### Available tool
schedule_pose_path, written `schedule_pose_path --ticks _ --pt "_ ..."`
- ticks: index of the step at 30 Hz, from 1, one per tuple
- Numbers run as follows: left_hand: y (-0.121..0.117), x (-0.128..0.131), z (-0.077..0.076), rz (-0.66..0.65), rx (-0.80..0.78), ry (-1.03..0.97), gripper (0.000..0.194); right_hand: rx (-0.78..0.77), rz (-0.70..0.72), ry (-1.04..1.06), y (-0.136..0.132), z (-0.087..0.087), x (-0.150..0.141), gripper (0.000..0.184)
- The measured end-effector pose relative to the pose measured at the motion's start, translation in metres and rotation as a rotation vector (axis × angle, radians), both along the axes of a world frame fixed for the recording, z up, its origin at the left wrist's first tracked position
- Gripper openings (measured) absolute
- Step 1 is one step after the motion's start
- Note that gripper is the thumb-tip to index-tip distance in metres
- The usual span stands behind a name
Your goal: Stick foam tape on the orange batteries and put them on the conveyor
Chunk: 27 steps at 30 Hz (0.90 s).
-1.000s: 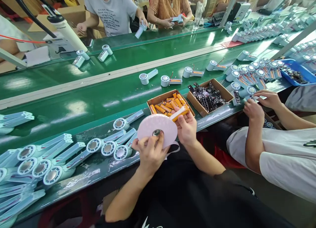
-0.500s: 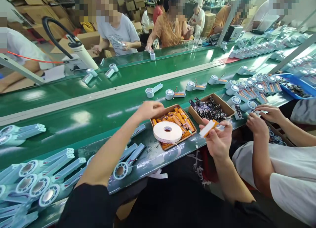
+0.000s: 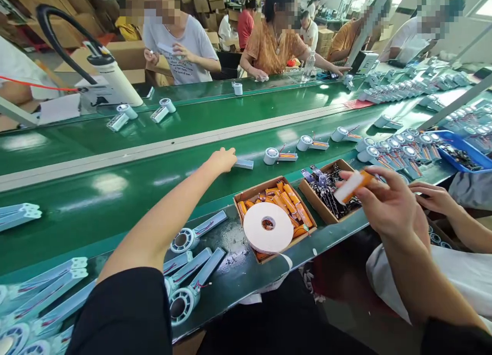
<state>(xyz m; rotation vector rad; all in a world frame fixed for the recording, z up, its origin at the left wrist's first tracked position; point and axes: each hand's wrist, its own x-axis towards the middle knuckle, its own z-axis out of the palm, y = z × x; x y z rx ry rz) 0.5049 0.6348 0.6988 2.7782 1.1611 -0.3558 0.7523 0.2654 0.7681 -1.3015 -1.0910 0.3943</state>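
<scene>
My left hand [image 3: 224, 161] reaches onto the green belt and covers the round head of a light blue handheld fan body [image 3: 244, 164]; its fingers close round the head, and the handle sticks out to the right. Raised at the right, my right hand [image 3: 390, 203] pinches an orange battery [image 3: 355, 186] with a white strip along its side. A roll of white tape [image 3: 268, 228] lies flat on the batteries in a cardboard box [image 3: 239, 197], its loose end hanging over the front edge.
A second box [image 3: 312, 193] holds circuit boards. More fan bodies [image 3: 182, 303] lie at the left, and others stand along the conveyor belt [image 3: 161, 162]. A co-worker's hand [image 3: 436, 198] is close at the right. A blue tray [image 3: 467, 152] stands farther right.
My left hand left the tape roll on the battery box, then reached out to the fan body, whose handle has turned. My right hand carried the battery to the right and up.
</scene>
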Motion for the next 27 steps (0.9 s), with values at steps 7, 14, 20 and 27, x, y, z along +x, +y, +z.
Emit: schedule_pose_path --ticks 7,14,20,27 --pt "0.013 -0.003 0.006 0.017 -0.086 -0.053 0.026 -0.201 0.35 -0.215 0.221 -0.048 -0.053 0.037" --pt "0.007 0.0 -0.004 0.107 -0.085 -0.257 0.027 -0.52 0.365 -0.886 0.279 -0.082 -0.07 0.038" --pt "-0.012 0.005 -0.005 0.175 -0.13 -0.377 0.027 -0.616 0.401 -1.247 0.278 -0.091 -0.065 0.041" --pt "-0.018 0.006 -0.003 0.25 -0.157 -0.454 0.026 -0.788 0.523 -1.462 0.312 -0.099 -0.091 0.05"
